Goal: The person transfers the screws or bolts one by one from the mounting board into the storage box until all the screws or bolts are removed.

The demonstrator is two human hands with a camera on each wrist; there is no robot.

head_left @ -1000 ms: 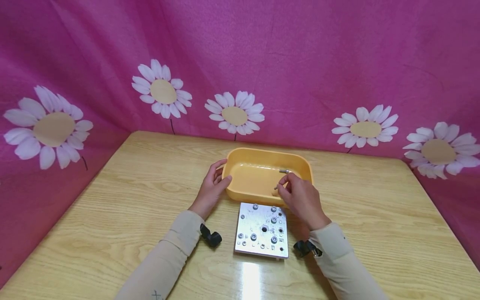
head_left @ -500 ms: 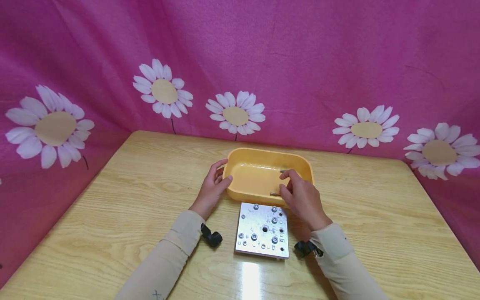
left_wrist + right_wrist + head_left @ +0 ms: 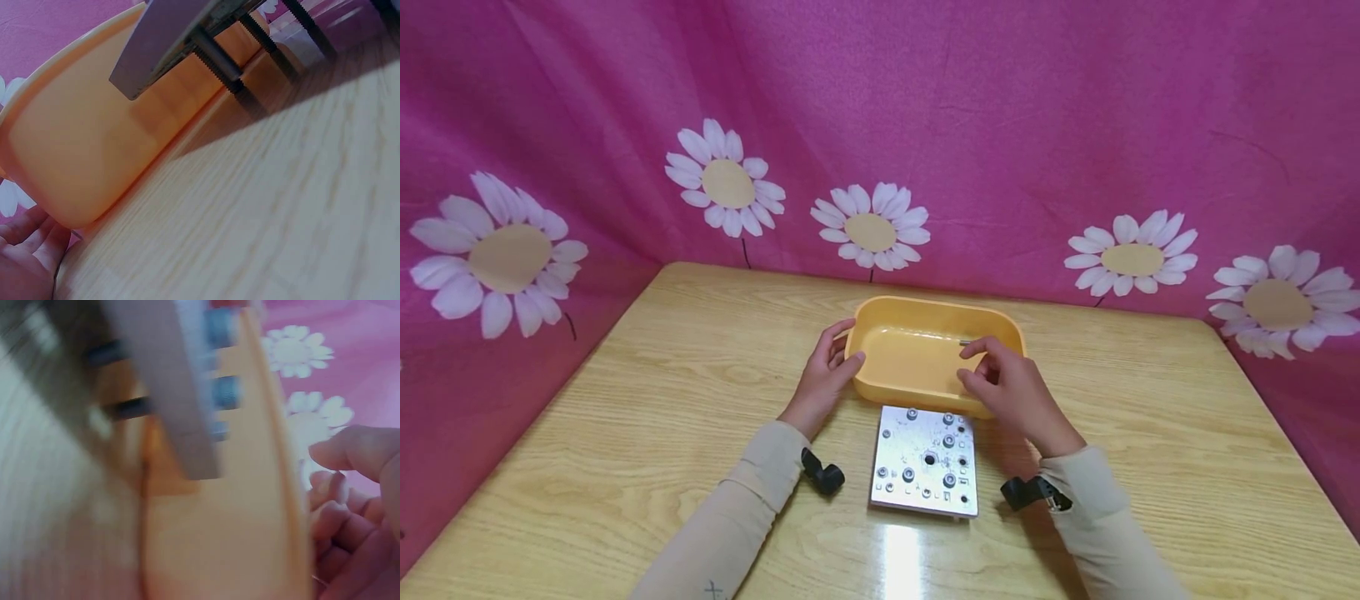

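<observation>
A yellow plastic bin (image 3: 910, 394) stands on the table, and my left hand (image 3: 822, 379) grips its left end, thumb at the rim and fingers round the outside. My right hand (image 3: 1011, 387) is over the bin's right side, thumb and forefinger parted with nothing between them. A small metal bolt (image 3: 965, 342) lies in the bin, partly hidden behind the right forefinger. In front of the bin, a square metal plate (image 3: 910, 450) carries several socket-head bolts and open holes. Threaded bolt shanks (image 3: 215, 59) stick out below the plate in the left wrist view.
The wooden table (image 3: 715, 333) runs out on both sides of the bin. A pink cloth with large white daisies (image 3: 880, 100) hangs behind and at the sides. Black wrist cameras (image 3: 823, 473) sit at both cuffs.
My right hand has let go of a small bolt it pinched; half a second ago that bolt lay low in the bin. The hand has drawn slightly right. My left hand stays put.
</observation>
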